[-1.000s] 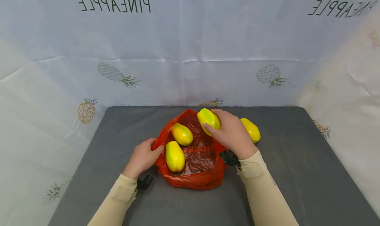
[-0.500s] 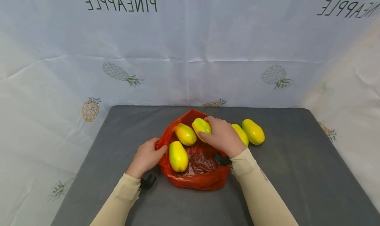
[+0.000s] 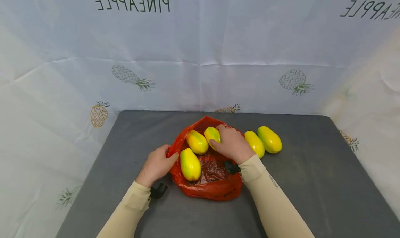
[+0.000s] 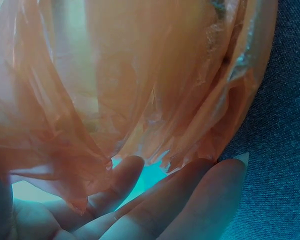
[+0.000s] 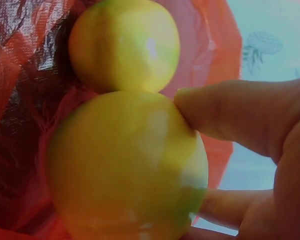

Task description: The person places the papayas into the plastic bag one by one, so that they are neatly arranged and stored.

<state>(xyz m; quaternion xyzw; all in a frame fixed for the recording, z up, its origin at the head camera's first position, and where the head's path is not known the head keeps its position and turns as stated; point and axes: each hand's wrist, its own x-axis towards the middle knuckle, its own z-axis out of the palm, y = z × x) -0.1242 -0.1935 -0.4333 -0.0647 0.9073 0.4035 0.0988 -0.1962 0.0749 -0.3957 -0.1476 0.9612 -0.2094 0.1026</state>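
A red plastic bag (image 3: 215,192) stands with its mouth open in the middle of the table. My left hand (image 3: 157,164) pinches its left rim; in the left wrist view the fingers (image 4: 140,215) lie against the thin plastic. Inside the bag are two yellow-green papayas, one nearer papaya (image 3: 190,165) and one farther papaya (image 3: 197,142). Reaching into the bag's far right part, my right hand (image 3: 232,145) grips a third papaya (image 3: 211,136). In the right wrist view this held papaya (image 5: 125,170) touches another papaya (image 5: 125,45). The underside of the held fruit is hidden.
Just right of the bag, two more papayas lie side by side on the dark grey table (image 3: 312,182), the nearer papaya (image 3: 254,144) and the farther papaya (image 3: 270,139). A white cloth (image 3: 250,40) printed with pineapples hangs behind the table.
The right hand has moved left and lower into the bag, carrying its papaya beside the far one there. Two papayas outside the bag have come into fuller view. The left hand keeps its hold.
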